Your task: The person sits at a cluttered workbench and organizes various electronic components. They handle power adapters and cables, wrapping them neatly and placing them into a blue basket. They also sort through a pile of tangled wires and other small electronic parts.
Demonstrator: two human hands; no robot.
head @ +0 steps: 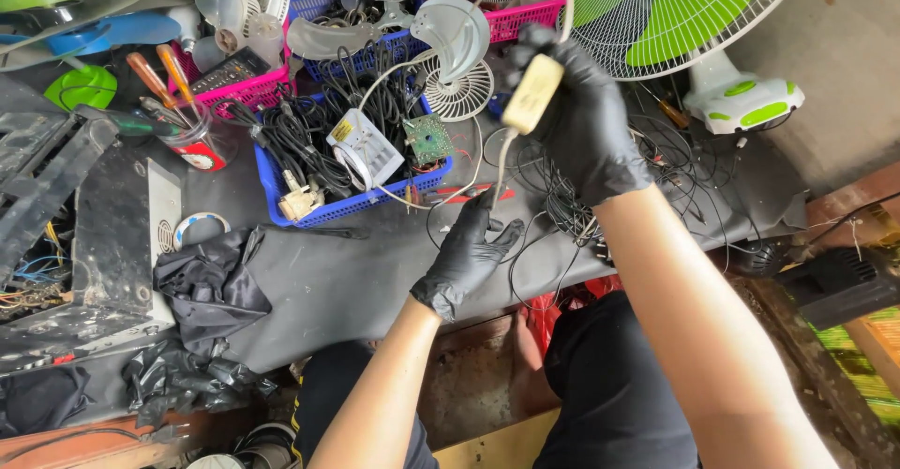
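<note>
Plug: a cream block (532, 94) held up over the bench, right of centre, above the tangle of black wires
Cord: a pale cord (501, 164) hangs from the low end of the plug down to the left hand; another white lead curves off left toward the blue basket
Right hand: black-gloved (581, 117), fingers closed round the plug from the right, thumb side toward the camera
Left hand: black-gloved (469, 249), below the plug; fingertips pinched together on the low end of the cord, other fingers spread
Wires: thin black leads (562, 202) lie loose on the bench under and right of both hands
Bench: dark grey sheet (347, 281), bare patch near the left hand
Blue basket: left of the plug (356, 204), full of black cables, a white box and a small green circuit board
Pink baskets: one far centre (525, 19), one further left (248, 89), holding grey fan blades and small white grilles
Fan: white grille with green blades (675, 9), far right, its white and green base just beside it
Jar: clear pot (202, 141) with orange-handled screwdrivers, left of the blue basket
Cloth: black rag (211, 286) crumpled at near left
Panel: dark metal casing (103, 244) at far left edge, coloured wires showing beneath
</note>
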